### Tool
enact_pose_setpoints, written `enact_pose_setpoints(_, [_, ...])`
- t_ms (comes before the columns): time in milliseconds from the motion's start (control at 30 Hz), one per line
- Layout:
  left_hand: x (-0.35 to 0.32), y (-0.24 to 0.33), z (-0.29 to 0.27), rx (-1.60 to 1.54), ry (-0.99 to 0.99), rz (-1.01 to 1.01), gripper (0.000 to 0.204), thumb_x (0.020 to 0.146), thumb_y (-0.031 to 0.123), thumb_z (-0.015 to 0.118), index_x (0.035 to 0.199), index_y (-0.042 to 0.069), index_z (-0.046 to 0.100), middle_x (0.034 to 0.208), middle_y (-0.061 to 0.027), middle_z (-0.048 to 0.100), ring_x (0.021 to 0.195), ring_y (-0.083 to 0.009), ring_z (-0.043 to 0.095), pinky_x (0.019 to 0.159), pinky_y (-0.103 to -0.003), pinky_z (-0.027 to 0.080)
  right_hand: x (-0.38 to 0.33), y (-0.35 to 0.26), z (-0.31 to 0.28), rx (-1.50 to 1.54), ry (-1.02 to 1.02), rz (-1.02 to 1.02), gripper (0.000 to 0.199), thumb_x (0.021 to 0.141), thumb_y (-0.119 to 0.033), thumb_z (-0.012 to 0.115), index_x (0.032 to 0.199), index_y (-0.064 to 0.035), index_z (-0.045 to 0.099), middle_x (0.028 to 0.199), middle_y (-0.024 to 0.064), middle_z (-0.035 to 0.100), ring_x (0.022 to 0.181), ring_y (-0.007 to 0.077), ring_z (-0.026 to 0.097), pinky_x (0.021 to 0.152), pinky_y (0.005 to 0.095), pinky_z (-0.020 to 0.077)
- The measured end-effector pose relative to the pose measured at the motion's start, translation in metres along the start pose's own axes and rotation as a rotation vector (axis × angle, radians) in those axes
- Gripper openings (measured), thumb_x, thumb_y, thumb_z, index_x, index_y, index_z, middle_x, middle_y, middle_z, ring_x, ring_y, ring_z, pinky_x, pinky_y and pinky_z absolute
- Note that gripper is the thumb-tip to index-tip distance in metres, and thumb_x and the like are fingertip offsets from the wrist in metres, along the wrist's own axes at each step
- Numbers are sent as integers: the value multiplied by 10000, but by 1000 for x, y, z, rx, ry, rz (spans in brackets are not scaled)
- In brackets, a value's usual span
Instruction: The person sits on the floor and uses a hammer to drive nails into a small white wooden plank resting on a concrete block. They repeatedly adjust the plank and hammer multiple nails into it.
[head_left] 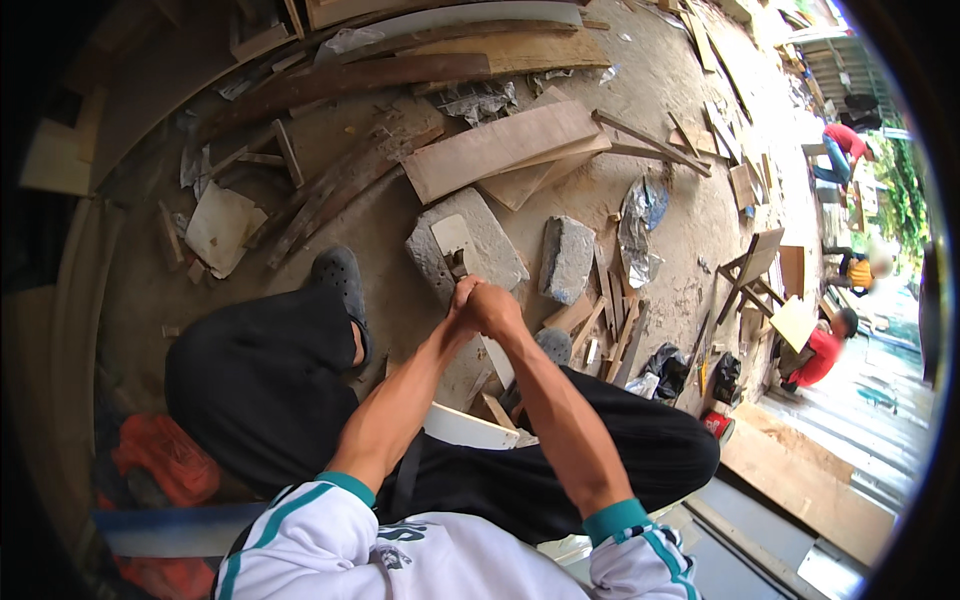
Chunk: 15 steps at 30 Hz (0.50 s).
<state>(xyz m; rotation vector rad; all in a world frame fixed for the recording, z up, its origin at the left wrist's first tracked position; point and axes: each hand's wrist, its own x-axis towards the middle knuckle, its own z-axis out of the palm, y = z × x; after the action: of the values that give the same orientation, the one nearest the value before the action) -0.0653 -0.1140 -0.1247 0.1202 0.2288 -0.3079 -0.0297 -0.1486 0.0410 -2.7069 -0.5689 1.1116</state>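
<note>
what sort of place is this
Probably an informal woodworking yard: wooden planks lie scattered on bare ground, a chair-like wooden frame stands to the right, and a rough grey block sits among the wood.

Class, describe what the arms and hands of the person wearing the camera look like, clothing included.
The left hand and right hand are bare, without gloves; the forearms are uncovered too. White sleeves with teal stripes end around the elbows in broad teal cuffs.
</note>
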Motion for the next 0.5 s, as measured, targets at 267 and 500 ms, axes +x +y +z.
enact_pose_setpoints(267, [25, 11, -4, -97, 260, -64, 362, 912, 348, 333, 837, 71, 553, 735, -136, 566, 610, -275, 557, 521, -423, 434, 47, -9, -20, -285, -373, 77, 151, 801, -178, 608, 876, -121, 726, 884, 80, 727, 854, 202, 710, 688, 352, 538])
enact_pose_setpoints(500, [6, 43, 12, 229, 327, -116, 430, 912, 351, 365, 969, -17, 581, 965, -201, 639, 810, -304, 631, 723, -435, 527, 0, -30, -33, -568, -69, -133, 289, 753, -200, 628, 985, -42, 692, 932, 152, 712, 845, 271, 707, 701, 381, 550])
